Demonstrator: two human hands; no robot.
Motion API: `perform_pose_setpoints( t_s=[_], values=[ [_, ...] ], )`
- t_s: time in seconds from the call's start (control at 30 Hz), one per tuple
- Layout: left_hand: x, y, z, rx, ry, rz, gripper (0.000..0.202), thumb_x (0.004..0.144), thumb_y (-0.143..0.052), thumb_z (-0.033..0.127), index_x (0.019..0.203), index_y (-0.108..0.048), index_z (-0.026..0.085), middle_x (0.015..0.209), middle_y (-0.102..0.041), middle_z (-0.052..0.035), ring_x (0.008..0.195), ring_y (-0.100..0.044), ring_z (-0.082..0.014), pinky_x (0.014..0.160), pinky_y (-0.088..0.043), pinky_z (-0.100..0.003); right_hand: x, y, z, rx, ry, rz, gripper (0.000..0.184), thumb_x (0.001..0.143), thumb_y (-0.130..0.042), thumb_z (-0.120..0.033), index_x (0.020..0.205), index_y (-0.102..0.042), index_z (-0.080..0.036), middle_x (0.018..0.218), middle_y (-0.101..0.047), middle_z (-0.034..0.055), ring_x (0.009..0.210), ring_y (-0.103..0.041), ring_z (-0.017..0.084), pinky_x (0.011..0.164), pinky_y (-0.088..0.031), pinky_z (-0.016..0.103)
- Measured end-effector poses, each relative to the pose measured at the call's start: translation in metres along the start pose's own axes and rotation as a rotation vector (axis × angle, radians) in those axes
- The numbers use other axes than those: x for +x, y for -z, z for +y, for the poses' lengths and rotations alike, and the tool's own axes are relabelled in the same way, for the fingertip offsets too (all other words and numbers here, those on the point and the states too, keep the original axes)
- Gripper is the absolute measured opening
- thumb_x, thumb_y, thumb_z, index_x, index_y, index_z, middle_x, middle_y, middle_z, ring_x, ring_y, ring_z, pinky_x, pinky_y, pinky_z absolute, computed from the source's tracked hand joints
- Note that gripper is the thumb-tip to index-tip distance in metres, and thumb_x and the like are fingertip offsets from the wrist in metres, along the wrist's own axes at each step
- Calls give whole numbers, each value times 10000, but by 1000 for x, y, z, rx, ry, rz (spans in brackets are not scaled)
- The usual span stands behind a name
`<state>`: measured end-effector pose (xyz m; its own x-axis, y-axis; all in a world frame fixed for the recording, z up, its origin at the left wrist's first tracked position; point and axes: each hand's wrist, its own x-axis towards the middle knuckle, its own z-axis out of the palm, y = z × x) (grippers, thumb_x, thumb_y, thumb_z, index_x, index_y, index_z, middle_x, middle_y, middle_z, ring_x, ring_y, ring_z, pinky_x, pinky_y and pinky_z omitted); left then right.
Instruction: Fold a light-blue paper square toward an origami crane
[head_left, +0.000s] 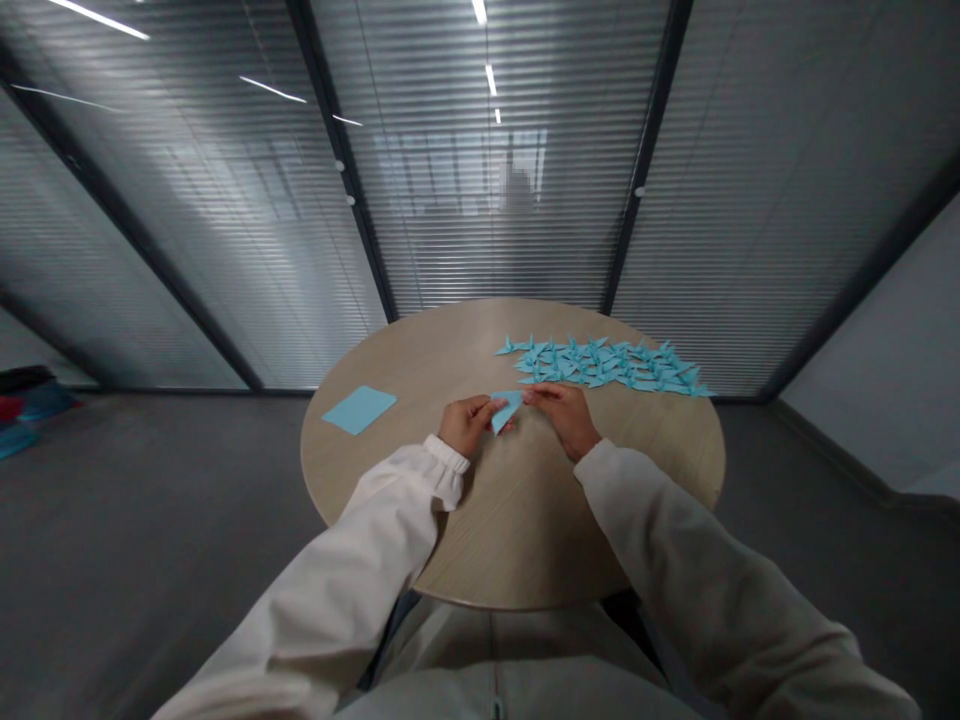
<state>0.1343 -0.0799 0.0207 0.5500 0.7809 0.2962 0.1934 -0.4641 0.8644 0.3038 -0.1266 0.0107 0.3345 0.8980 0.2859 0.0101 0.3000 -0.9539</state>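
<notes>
Between my hands is a small piece of folded blue paper, its lower end narrowing to a point. My left hand pinches its left side, thumb on top. At its upper right corner, the fingertips of my right hand are closed on the paper. Both hands hover close over the middle of the round table. Several blue folded paper cranes lie in crowded rows just beyond my right hand. Off to the left rests flat blue paper, apart from my left hand.
The round wooden table stands right in front of me, its near edge at my lap. Behind it rises a glass wall with blinds. A dark and red heap sits on the floor at far left.
</notes>
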Motion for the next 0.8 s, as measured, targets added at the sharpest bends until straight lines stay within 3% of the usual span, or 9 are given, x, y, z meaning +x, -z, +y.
perform_pose_setpoints(
  t_s=[0.17,0.3,0.6,0.8],
  values=[
    [3,-5,-3,-257,160,-101,387,658,-619,510,680,-670,127,666,-682,-40,593,-615,-145,571,-491,-246,3,6,2,-8,-1,47,257,603,-681,-364,763,-703,-164,708,-678,25,688,-600,160,728,-456,308],
    [4,-8,-3,-372,245,-101,435,579,-679,525,676,-637,103,660,-685,-65,617,-649,-178,585,-520,-282,5,8,5,12,-1,50,264,594,-689,-361,764,-701,-160,707,-675,26,686,-598,156,713,-456,299],
    [4,-5,-3,-434,274,-159,443,603,-680,528,693,-559,111,542,-641,-44,450,-613,-146,440,-497,-239,6,7,7,-17,-19,57,268,581,-689,-361,752,-703,-155,694,-678,29,676,-601,164,706,-453,309],
    [7,-8,-15,-519,354,-208,445,560,-729,498,691,-590,96,635,-676,-104,565,-651,-181,550,-537,-297,6,8,7,-55,10,86,276,602,-673,-372,762,-703,-150,675,-671,29,658,-590,154,699,-449,299]
  ],
)
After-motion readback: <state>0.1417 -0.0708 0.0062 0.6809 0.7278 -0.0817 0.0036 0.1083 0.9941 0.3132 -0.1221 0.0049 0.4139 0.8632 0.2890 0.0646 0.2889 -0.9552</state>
